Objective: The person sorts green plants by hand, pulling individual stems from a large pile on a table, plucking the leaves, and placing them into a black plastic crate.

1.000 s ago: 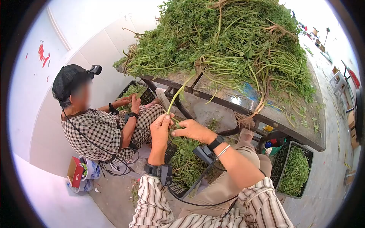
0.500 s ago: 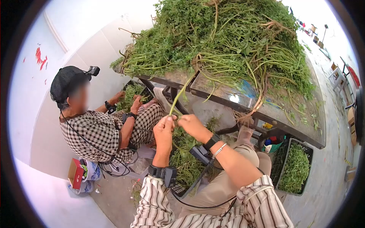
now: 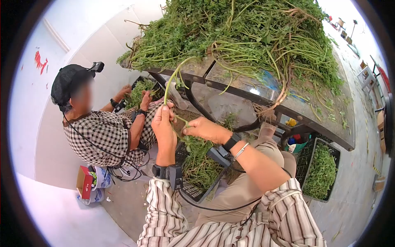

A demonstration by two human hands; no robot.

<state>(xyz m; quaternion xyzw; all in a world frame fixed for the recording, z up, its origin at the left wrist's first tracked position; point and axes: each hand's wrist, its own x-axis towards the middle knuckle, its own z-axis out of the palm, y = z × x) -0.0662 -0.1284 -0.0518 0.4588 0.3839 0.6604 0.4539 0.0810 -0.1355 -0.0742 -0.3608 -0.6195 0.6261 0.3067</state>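
Pinched in my left hand [image 3: 164, 123] is a long green stem [image 3: 169, 84] that curves up toward the table edge. My right hand [image 3: 205, 128] is closed on a leafy sprig [image 3: 181, 120] just right of my left hand and slightly lower. Below both hands, a black crate [image 3: 193, 193] on the floor holds loose greens [image 3: 201, 164]. In front, a big heap of leafy stems [image 3: 247, 37] covers much of the table [image 3: 242, 88], with some roots [image 3: 267, 111] hanging over its near edge.
At the left a seated co-worker [image 3: 98, 127] handles greens over another black crate [image 3: 150, 84]. A crate of greens [image 3: 321, 173] and a green tub [image 3: 298, 146] stand at the right under the table. A red box [image 3: 84, 183] rests by buckets at lower left.
My hands have moved apart, the left one up and leftward, the right one slightly left. A sprig now shows between them. The view has shifted a little.
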